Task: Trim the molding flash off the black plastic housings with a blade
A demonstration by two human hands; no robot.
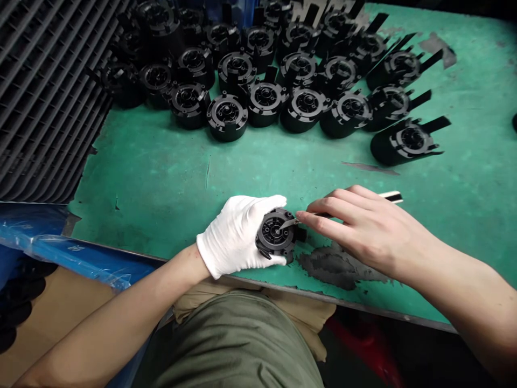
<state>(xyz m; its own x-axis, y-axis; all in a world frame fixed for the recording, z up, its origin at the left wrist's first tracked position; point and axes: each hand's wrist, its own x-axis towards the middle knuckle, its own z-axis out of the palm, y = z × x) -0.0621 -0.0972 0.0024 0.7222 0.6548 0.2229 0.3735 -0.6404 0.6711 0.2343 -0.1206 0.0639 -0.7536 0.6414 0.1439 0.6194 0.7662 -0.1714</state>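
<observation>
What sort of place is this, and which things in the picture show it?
Probably a factory or workshop: many look-alike black parts stand together on a worn green table, and a white-gloved left hand holds a similar part.

The middle of a slim tool (288, 223) is concealed by the bare right hand (363, 231), while the near side of a round black part (274, 240) is masked by the gloved left hand (238, 237). Both forearms, a slatted black panel (48, 97) and a dark object (515, 123) at right are cropped by the edges. White marks (75, 248) on blue plastic (95, 261) are rendered too small to be read.
</observation>
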